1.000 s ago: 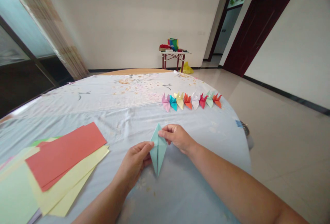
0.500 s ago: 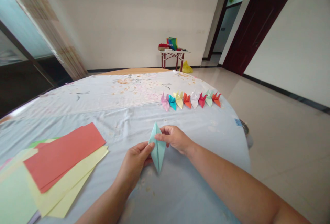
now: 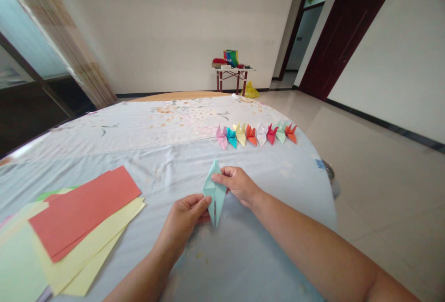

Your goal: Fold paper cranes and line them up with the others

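A pale turquoise folded paper [image 3: 216, 193], shaped like a long diamond, is held between both hands above the table. A slit runs down the middle of its lower half. My left hand [image 3: 189, 214] pinches its lower left edge, thumb on top and fingers underneath. My right hand [image 3: 239, 185] grips its upper right side, the thumb lying across the front. The fingers behind the paper are partly hidden. Beyond the hands stands a row of several folded paper cranes [image 3: 251, 135] in pink, blue, yellow, orange, white, red and pale green.
Loose coloured sheets [image 3: 86, 209] lie stacked at the left, red and yellow uppermost. A pale cloth [image 3: 156, 167] covers the round table. Against the far wall is a small side table [image 3: 233, 70] bearing several items, with a yellow bag [image 3: 251, 90] beside it on the floor.
The turquoise paper has shifted slightly up and right and tilted, its slit now showing a wider gap in the lower half. Both hands keep hold of it.
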`<state>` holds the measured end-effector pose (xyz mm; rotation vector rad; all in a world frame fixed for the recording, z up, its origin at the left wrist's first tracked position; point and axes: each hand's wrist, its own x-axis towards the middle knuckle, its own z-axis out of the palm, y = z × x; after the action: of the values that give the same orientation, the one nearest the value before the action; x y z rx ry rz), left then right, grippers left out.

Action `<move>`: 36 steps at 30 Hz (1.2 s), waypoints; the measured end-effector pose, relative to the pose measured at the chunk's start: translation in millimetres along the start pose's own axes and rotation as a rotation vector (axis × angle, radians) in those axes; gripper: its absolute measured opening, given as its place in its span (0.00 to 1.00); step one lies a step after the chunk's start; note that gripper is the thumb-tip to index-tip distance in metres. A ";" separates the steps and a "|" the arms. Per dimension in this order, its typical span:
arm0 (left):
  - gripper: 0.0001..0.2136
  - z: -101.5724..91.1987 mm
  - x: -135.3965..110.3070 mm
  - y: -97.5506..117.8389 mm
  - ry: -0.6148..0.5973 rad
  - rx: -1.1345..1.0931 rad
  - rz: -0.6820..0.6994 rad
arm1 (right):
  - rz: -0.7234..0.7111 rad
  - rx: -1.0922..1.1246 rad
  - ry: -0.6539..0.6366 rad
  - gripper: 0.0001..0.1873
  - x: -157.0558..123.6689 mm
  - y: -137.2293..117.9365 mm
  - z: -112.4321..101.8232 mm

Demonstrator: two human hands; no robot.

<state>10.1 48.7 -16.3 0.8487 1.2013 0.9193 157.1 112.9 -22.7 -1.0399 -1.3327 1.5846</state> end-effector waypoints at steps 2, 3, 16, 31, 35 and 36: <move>0.18 0.3 0.2 -0.3 0.002 0.006 -0.008 | -0.007 -0.001 -0.003 0.18 -1.2 -1.5 0.8; 0.18 0.3 0.2 -0.2 0.004 0.008 -0.010 | -0.011 -0.002 -0.005 0.18 -1.9 -2.2 1.3; 0.14 1.1 1.5 -4.8 0.015 0.029 0.021 | -0.044 0.023 0.054 0.17 -0.4 2.0 4.2; 0.17 -1.3 -3.2 3.9 -0.024 0.128 -0.072 | -0.099 0.087 0.203 0.17 8.6 1.1 -11.5; 0.20 -3.9 -5.6 12.5 0.071 0.000 0.056 | -0.099 0.052 0.114 0.17 5.0 0.5 -7.8; 0.20 -4.2 -5.3 12.5 0.065 -0.016 0.078 | -0.099 0.038 0.095 0.17 3.4 0.6 -5.0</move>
<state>3.8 49.0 -3.6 0.8632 1.2217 1.0251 160.6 117.6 -24.1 -0.9989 -1.2660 1.4636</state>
